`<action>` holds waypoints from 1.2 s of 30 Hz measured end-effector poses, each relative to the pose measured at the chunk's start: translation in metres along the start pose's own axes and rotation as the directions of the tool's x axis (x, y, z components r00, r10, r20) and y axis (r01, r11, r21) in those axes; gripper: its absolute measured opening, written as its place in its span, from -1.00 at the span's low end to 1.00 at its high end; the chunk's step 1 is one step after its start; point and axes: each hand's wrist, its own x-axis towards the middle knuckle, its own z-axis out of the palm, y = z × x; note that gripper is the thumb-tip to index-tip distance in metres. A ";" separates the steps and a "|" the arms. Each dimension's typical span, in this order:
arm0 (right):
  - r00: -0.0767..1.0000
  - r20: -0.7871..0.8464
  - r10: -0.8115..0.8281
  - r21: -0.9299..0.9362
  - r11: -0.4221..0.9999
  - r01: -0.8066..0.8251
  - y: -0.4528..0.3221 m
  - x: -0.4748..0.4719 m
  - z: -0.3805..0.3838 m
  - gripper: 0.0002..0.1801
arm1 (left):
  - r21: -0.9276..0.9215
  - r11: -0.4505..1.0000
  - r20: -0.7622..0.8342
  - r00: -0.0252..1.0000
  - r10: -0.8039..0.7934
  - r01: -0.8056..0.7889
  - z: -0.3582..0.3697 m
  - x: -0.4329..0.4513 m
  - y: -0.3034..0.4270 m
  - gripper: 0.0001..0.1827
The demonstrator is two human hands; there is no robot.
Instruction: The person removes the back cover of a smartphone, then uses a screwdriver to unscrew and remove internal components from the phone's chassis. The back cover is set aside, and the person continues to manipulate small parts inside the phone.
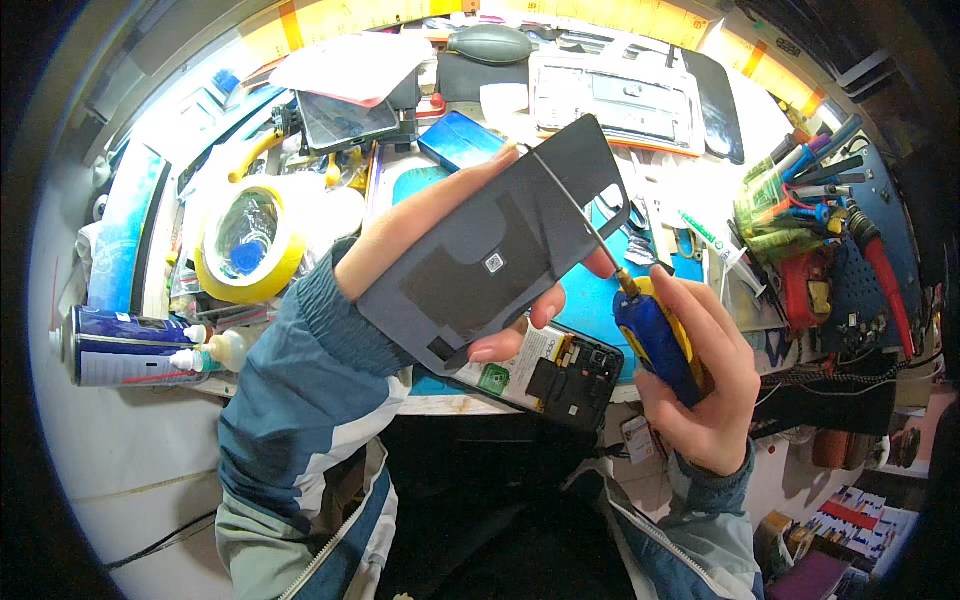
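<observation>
My left hand point(427, 214) holds a dark phone back cover point(480, 262), tilted, its inner face with a small printed code turned up. The fingers wrap under its lower edge. A camera cutout opens at the cover's right end. In my right hand point(712, 367) is a screwdriver point(660, 341) with a blue and yellow handle. Its thin shaft lies across the cover beside the cutout; I cannot tell whether it touches. Below the cover, an opened phone point(574, 379) shows its battery and dark inner parts at the bench's front edge. The cover hides part of it.
A blue work mat point(589, 300) lies under my hands. Left are a yellow tape roll point(206, 262), a spray can point(127, 346) on its side and small bottles point(225, 351). Right are a syringe point(724, 251) and a red-handled soldering iron point(885, 277). Behind sits an air blower bulb point(490, 45).
</observation>
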 end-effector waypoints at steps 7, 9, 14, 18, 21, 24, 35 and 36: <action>0.996 -0.067 0.055 -0.026 0.998 -0.057 0.002 -0.001 -0.001 -0.03 | -0.108 0.993 0.043 0.998 -0.041 0.045 -0.005 0.001 0.000 0.01; 0.994 -0.096 0.043 -0.029 0.999 -0.046 0.001 0.000 0.000 -0.06 | -0.118 0.992 0.044 0.998 -0.039 0.044 -0.004 0.002 -0.001 0.00; 0.987 -0.157 0.036 0.006 0.999 -0.035 0.001 0.001 0.002 -0.12 | -0.135 0.991 0.035 0.999 -0.004 0.009 -0.002 0.002 -0.002 -0.04; 0.979 -0.188 0.075 -0.004 0.997 -0.077 0.005 0.000 0.001 -0.13 | -0.154 0.988 -0.046 0.999 -0.012 0.005 -0.004 0.002 -0.004 -0.06; 0.950 -0.224 0.217 0.093 0.975 -0.200 0.005 -0.003 0.000 -0.13 | -0.039 0.999 0.125 0.992 0.030 -0.026 -0.007 0.005 -0.003 -0.07; 0.892 -0.250 0.377 0.209 0.921 -0.330 0.003 -0.004 0.001 -0.12 | -0.045 0.995 0.109 0.989 0.096 -0.091 -0.005 0.003 -0.004 -0.10; 0.897 -0.285 0.337 0.126 0.941 -0.314 -0.007 0.001 0.003 -0.18 | 0.521 0.819 -0.211 0.893 0.396 -0.240 -0.001 -0.022 0.014 -0.39; 0.914 -0.286 0.288 0.080 0.958 -0.276 -0.007 0.002 0.005 -0.20 | 0.556 0.785 -0.200 0.872 0.446 -0.273 -0.004 -0.029 0.017 -0.40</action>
